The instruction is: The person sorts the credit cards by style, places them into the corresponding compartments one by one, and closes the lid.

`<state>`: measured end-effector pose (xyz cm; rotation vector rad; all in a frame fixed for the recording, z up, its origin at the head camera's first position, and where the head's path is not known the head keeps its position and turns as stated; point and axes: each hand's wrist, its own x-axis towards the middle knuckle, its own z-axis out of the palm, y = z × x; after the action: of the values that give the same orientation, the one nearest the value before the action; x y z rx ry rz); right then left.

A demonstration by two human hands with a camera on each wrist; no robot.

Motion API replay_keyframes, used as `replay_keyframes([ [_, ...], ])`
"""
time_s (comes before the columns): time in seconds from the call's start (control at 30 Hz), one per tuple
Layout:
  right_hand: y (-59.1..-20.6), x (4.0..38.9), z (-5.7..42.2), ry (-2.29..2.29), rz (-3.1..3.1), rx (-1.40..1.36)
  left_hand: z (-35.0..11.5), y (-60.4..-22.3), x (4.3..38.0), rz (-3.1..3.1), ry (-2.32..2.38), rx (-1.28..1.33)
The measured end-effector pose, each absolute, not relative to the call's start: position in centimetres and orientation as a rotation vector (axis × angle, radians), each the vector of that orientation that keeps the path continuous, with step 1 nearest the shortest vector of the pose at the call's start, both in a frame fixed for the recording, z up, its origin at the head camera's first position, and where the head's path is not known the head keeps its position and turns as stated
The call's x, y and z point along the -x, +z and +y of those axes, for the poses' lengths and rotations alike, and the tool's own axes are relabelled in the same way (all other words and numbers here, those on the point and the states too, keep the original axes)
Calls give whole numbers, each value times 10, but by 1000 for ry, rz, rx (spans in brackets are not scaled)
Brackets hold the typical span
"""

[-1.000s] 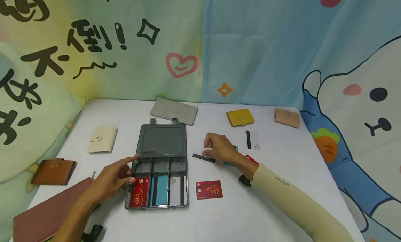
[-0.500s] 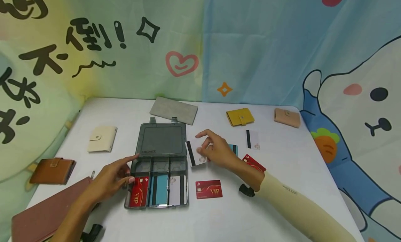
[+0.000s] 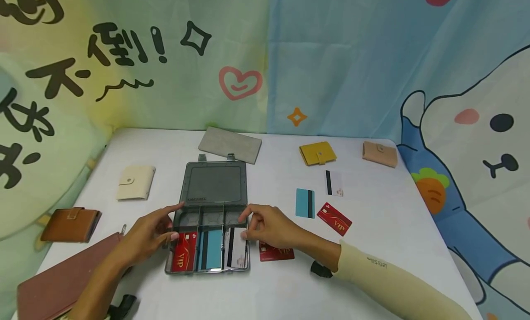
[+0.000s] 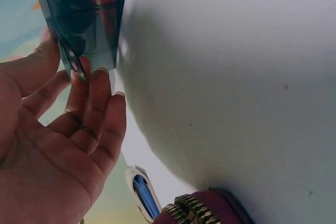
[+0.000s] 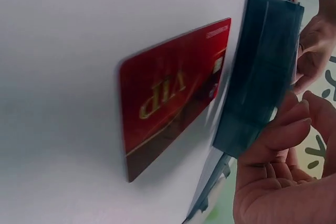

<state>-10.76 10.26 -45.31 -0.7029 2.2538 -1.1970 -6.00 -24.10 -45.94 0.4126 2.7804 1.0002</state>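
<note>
An open grey divided plastic box (image 3: pixel 214 184) lies with its lid folded back. My left hand (image 3: pixel 145 239) grips its left side, thumb and fingers pinching the edge in the left wrist view (image 4: pixel 79 124). In the front compartments sit a red VIP card (image 3: pixel 184 252), a blue card (image 3: pixel 213 249) and, at the right, a white card (image 3: pixel 238 252) with a black stripe. My right hand (image 3: pixel 271 225) bends over the box's right rim, fingertips at the white card's upper right edge; their exact contact is hidden in the right wrist view (image 5: pixel 283 156).
Right of the box lie two red VIP cards, one partly under my right hand (image 3: pixel 276 253) and one tilted (image 3: pixel 334 218), plus a blue card (image 3: pixel 305 203) and a white card (image 3: pixel 334 183). Yellow (image 3: pixel 318 154), pink (image 3: pixel 379 154), cream (image 3: pixel 135 183), brown (image 3: pixel 70 225) and grey (image 3: pixel 230 145) wallets surround them.
My right hand picked a white card off the table and carried it left and nearer, into the box's front right compartment. My left hand has stayed on the box.
</note>
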Motion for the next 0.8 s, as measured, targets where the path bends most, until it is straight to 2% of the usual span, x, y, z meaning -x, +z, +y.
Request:
replay_keyframes([
  [0.37, -458, 111, 124, -1031, 2361, 674, -240, -458, 60, 2780, 991, -398],
  [0.8, -465, 89, 133, -582, 2588, 706, -241, -460, 60, 2793, 999, -437],
])
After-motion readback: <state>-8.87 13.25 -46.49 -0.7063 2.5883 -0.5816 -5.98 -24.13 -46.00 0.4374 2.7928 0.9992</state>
